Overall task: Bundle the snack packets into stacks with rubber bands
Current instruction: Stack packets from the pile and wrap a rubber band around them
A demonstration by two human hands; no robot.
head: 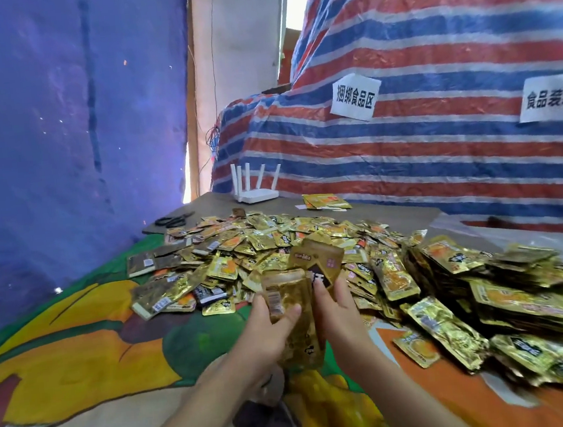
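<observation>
Both hands were up over the front of the tabletop [80,353], working one bundle between them. The left hand [267,335] had its grip closed round a stack of gold packets [290,302], thumb pressed flat across the front packet just under its barcode label, the other fingers tucked behind and out of sight. The right hand [334,308] came in from the other side, fingers curled against the stack's edge and pinching a brown packet [322,261] that stood up behind the gold ones, tilted to the right. Whether a rubber band was on the stack could not be told. Just beyond the hands lay the big heap of loose packets [266,245], gold foil spilling across the colourful cloth, and to the right a thick row of stacked packets [508,298] leaned over toward the near edge. Further back sat black scissors [174,219], a white router [256,188] with its antennas up, and a striped tarp [430,61] carrying two paper signs [355,97].
</observation>
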